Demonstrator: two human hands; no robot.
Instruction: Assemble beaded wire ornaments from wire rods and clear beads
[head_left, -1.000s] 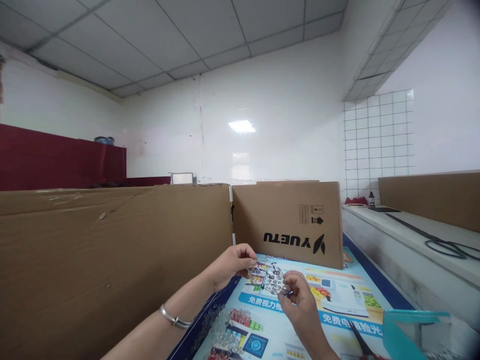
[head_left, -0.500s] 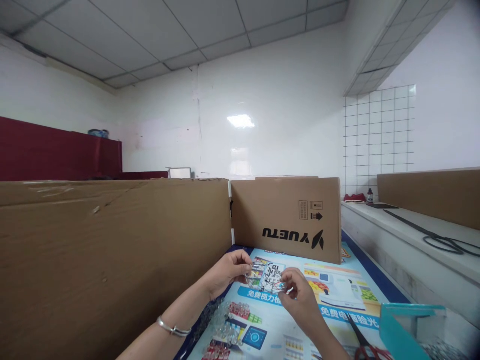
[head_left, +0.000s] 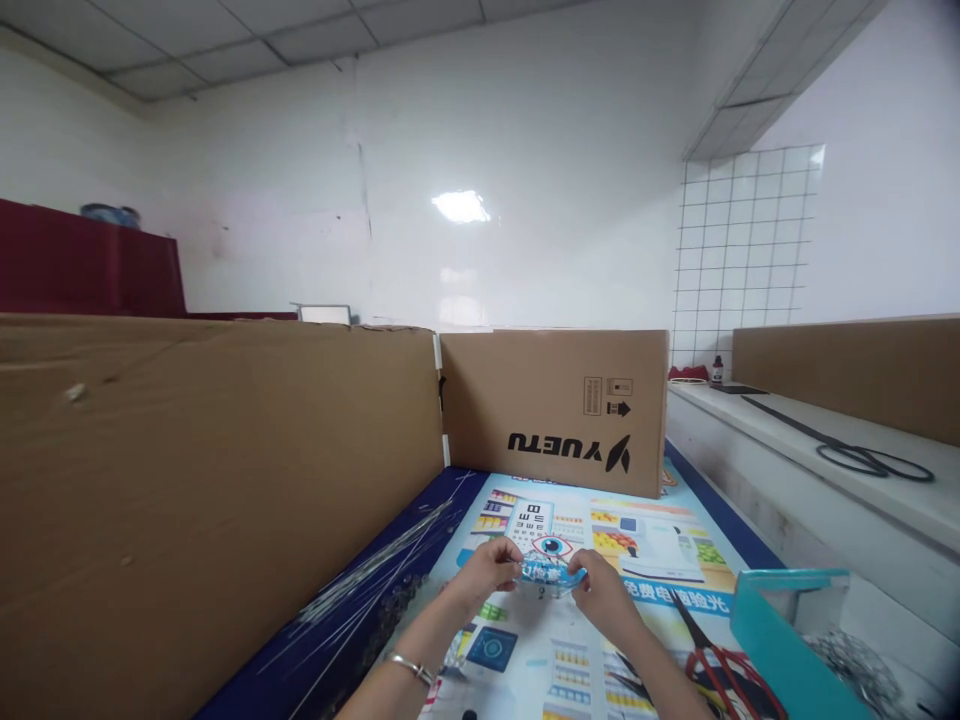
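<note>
Hemmed by cardboard wall (head_left: 225, 480) at frame left (scissors (head_left: 716, 660) lower right); clear piece (head_left: 551, 575) clamped between left hand (head_left: 489, 568) and right hand (head_left: 600, 590), lower centre.

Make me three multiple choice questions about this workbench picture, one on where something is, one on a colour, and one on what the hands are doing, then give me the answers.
1. Where do the red-handled scissors lie?
A. on the printed poster, right of the hands
B. on the white ledge
C. on top of the cardboard box

2. What colour is the open box at lower right?
A. red
B. teal
C. brown

3. What are the two hands doing?
A. resting flat on the poster
B. both pinching one small clear item between them
C. one holds the scissors

Answers:
1. A: the scissors sit on the poster just right of the right hand.
2. B: its walls show teal beside the cardboard box.
3. B: the left hand and right hand each have a grip on an end of the clear item.
</note>
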